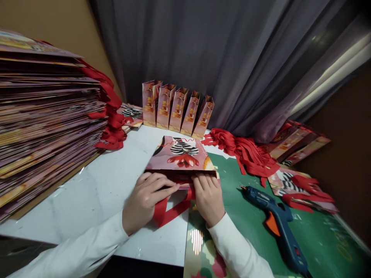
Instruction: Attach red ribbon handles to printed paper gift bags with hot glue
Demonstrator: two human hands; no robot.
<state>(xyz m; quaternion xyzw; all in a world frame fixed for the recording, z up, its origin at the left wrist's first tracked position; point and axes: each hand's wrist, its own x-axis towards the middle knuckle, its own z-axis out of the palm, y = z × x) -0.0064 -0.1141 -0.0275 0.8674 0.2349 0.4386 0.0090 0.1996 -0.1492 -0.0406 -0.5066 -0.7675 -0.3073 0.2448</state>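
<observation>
A pink paper gift bag (pixel 185 156) with a striped bow and a red flower print lies on its side in front of me, its mouth facing my body. My left hand (pixel 147 197) is closed on the left part of the mouth, thumb and fingers close together by the edge. At the right part, my right hand (pixel 207 195) has its fingers tucked into the mouth, gripping the bag's wall. A red ribbon handle (pixel 175 212) loops out between both hands toward me. The fingertips and the bag's inside are mostly hidden.
On the right, a blue glue gun (pixel 278 220) lies on a green mat (pixel 232 173). Red ribbons (pixel 246 148) are heaped behind it. Several upright bags (pixel 176 108) line the curtain. A tall stack of flat bags (pixel 49 119) stands left on the white table (pixel 95 200).
</observation>
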